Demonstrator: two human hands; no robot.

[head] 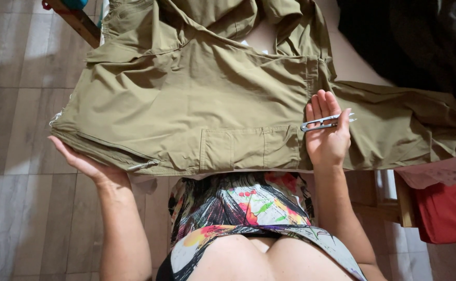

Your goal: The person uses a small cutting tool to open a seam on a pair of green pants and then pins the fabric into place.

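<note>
An olive-green garment with pockets and seams lies spread flat across the middle of the view. My left hand is palm up under its lower left corner, with the fingers tucked beneath the fabric edge near a zip. My right hand rests palm up on the garment's right part. Small metal thread snips lie across its fingers, held there by the thumb.
A pink table surface shows beneath the garment. Dark cloth is piled at the top right and red fabric sits at the lower right. Grey wood-look floor fills the left. A wooden bar crosses the top left.
</note>
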